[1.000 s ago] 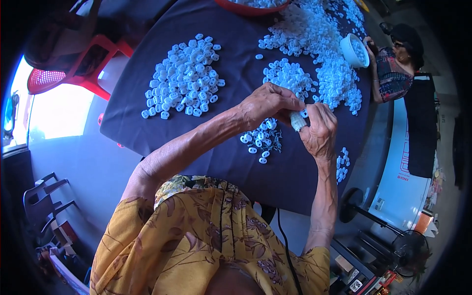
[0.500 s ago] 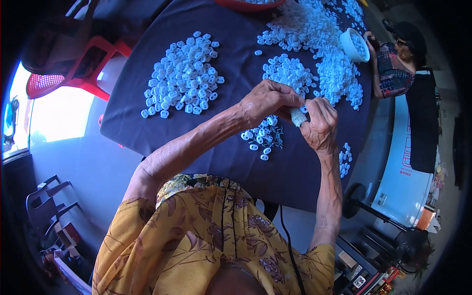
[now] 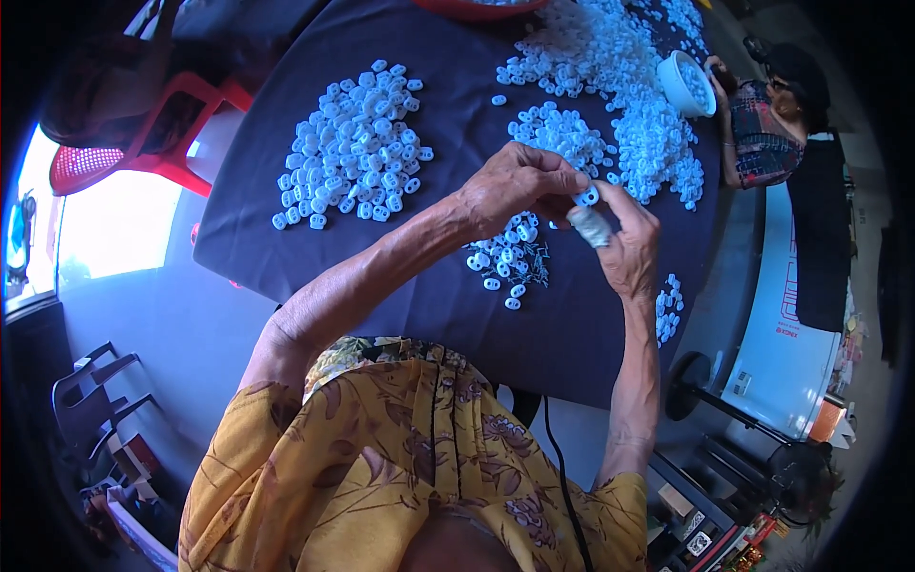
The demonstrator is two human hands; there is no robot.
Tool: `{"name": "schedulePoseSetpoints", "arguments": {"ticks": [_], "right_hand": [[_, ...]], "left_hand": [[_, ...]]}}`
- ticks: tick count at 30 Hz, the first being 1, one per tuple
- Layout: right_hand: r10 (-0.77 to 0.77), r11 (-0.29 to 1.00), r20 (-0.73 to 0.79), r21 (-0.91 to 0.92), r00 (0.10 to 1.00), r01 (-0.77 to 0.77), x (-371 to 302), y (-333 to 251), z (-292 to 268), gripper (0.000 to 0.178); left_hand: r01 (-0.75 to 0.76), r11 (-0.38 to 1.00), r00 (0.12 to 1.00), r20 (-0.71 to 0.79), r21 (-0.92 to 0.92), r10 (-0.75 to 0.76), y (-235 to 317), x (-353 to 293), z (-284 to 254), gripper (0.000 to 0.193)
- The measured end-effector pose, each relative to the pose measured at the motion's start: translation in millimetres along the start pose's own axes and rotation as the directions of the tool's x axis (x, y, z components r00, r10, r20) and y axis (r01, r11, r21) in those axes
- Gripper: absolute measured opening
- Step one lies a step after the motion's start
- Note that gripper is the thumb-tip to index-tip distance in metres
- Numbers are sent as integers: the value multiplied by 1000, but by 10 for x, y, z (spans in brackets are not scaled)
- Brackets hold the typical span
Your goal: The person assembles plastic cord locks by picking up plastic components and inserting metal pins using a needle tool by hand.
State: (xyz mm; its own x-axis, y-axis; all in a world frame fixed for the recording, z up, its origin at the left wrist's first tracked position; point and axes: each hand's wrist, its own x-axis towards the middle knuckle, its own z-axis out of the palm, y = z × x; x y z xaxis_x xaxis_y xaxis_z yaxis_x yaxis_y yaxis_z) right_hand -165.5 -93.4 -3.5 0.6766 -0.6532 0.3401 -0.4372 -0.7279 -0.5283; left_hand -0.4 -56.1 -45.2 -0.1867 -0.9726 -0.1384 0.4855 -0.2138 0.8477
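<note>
**One white piece (image 3: pixel 587 196) just right of upper centre**

Upper left: one red chair (image 3: pixel 88 164), one uncountable heap (image 3: pixel 353 148). Centre: left hand (image 3: pixel 519 186), arm slanted, pinches the piece; right hand (image 3: pixel 631 243), forearm upright, half open, thumb wrapped. Upper right: one white bowl (image 3: pixel 675 91).

Above a dark tablecloth (image 3: pixel 457 105) bearing heaps of small white pieces (image 3: pixel 353 148), a person (image 3: pixel 429 448) in a yellow patterned shirt (image 3: pixel 276 477) is pinching a white two-holed piece (image 3: pixel 588 197) in the left hand (image 3: pixel 507 186) while the right hand (image 3: pixel 631 246), its thumb (image 3: pixel 612 254) in a pale wrap (image 3: pixel 593 227), is hovering just beside it.
</note>
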Motion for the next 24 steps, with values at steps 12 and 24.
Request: {"name": "schedulePoseSetpoints", "arguments": {"ticks": [12,24], "right_hand": [[391,866,-79,368,917,-338,11,-159,26,19],[508,658,-63,671,859,-340,-86,-42,75,17]], "left_hand": [[-80,986,994,-86,-146,68,101,-118,128,20],[-94,995,995,-34,-26,93,36,-132,80,15]]}}
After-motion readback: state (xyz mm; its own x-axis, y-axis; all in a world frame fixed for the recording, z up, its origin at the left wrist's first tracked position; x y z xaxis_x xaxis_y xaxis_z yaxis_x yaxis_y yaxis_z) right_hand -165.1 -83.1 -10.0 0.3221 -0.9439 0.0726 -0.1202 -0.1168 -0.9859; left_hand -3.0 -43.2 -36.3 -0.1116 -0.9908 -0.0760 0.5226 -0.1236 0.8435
